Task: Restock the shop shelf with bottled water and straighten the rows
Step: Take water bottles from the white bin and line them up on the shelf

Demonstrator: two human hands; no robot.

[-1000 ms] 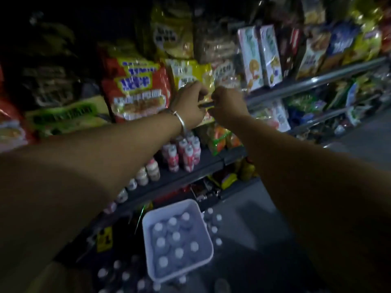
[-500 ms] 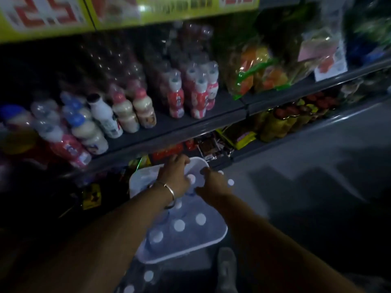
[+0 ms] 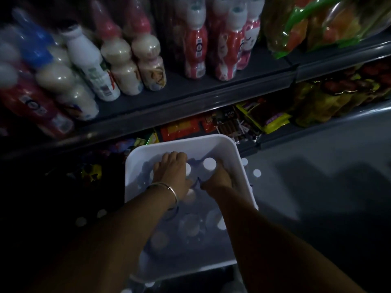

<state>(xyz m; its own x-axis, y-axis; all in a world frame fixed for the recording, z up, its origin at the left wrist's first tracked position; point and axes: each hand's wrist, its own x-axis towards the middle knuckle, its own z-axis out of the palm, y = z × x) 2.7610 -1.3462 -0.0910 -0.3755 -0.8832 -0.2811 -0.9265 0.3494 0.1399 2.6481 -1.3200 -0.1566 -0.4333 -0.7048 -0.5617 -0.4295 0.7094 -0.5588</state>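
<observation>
Bottled water (image 3: 191, 226) stands packed upright in a white plastic tub (image 3: 237, 154) on the floor at the foot of the shelving, white caps up. Both of the person's arms reach down into the tub's far end. The left hand (image 3: 170, 173), a thin metal bangle (image 3: 172, 192) on its wrist, lies over the caps there with fingers curled down among the bottles; whether it has truly gripped one I cannot tell in this dim light. The right hand (image 3: 218, 178) is wrapped round the neck of one water bottle (image 3: 209, 164), whose white cap sticks up above the fist. A few more white caps (image 3: 257, 172) show on the floor just outside the tub, right and left of it. Behind the tub, the lowest shelf holds flat snack packets (image 3: 230, 123). Above that, the dark shelf (image 3: 190, 89) carries upright drinks: cream bottles with pink tops (image 3: 148, 60), a white milk bottle (image 3: 93, 66), red-wrapped bottles (image 3: 195, 45), and bagged snacks (image 3: 317, 24) further right
</observation>
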